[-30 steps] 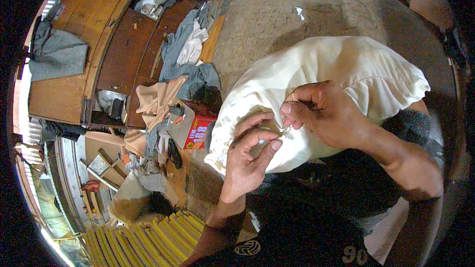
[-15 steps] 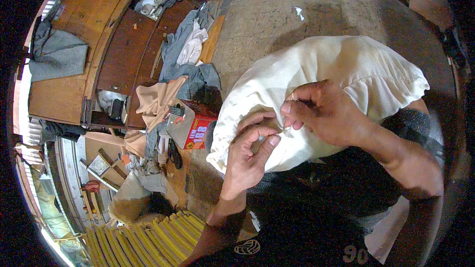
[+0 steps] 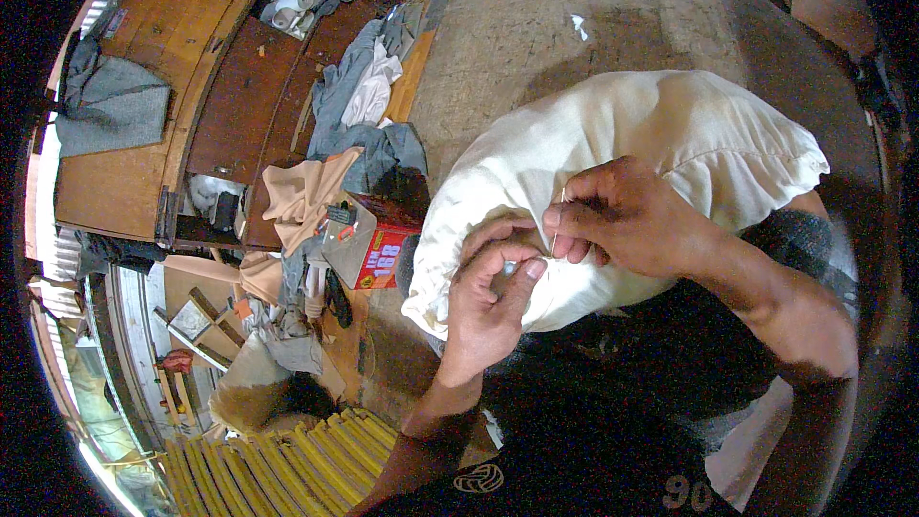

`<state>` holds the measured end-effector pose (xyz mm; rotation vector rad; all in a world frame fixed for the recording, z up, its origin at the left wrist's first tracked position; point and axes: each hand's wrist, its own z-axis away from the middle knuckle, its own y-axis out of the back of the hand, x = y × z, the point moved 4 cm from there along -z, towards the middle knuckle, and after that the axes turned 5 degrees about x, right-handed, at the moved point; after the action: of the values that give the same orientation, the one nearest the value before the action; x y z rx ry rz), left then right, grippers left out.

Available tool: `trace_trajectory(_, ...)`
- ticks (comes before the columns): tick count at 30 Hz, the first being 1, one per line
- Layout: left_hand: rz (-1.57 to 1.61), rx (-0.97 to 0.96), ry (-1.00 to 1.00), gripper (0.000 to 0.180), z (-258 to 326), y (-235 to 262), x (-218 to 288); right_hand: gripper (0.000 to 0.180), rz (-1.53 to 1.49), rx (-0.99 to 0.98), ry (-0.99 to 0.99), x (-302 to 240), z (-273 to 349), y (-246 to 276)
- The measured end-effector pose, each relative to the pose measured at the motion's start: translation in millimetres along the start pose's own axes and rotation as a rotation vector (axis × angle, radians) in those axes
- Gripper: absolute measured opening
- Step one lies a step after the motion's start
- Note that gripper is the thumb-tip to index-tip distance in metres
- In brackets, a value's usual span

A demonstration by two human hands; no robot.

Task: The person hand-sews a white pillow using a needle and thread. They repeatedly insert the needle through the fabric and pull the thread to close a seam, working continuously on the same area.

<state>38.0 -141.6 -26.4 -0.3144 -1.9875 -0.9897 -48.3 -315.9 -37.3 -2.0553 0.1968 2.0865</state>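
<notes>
While both hands pinch the cream cloth bundle (image 3: 661, 144) on the lap, right hand (image 3: 627, 215) grip closed on needle (image 3: 556, 235), left hand (image 3: 488, 302) pinching fabric; red box (image 3: 381, 263), clothes pile (image 3: 369, 115) left.

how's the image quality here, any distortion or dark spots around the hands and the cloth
Head view: strong fisheye bending, with black corners and wooden edges curving near the rim; the cream cloth is evenly lit without glare; the left hand and right hand look fairly sharp; the lap below them is dark and short on detail.
</notes>
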Motion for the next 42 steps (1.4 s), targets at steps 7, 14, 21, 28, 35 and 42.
trace_trajectory(7,-0.069,0.164,-0.176,0.014,11.2,2.2,1.3,0.021,-0.169,0.046,-0.101,-1.6,1.1,-1.3)
trace_trajectory(14,-0.359,0.138,-0.494,0.020,14.4,-2.2,15.9,0.019,-0.165,0.068,-0.144,3.1,0.2,0.4)
trace_trajectory(21,-0.397,0.142,-0.603,0.013,19.4,-3.7,22.2,0.025,-0.131,0.040,-0.147,1.4,0.6,1.1)
trace_trajectory(28,-0.298,0.122,-0.502,0.011,58.5,23.6,38.2,0.038,0.219,0.034,0.088,1.6,0.8,5.5)
trace_trajectory(35,1.036,-0.106,0.096,0.011,98.1,52.2,41.0,0.036,0.223,-0.117,0.042,-18.5,8.2,18.5)
trace_trajectory(42,0.316,-0.848,0.761,0.039,175.2,79.2,-55.6,0.043,-0.327,-0.044,0.052,-60.9,22.0,45.7)
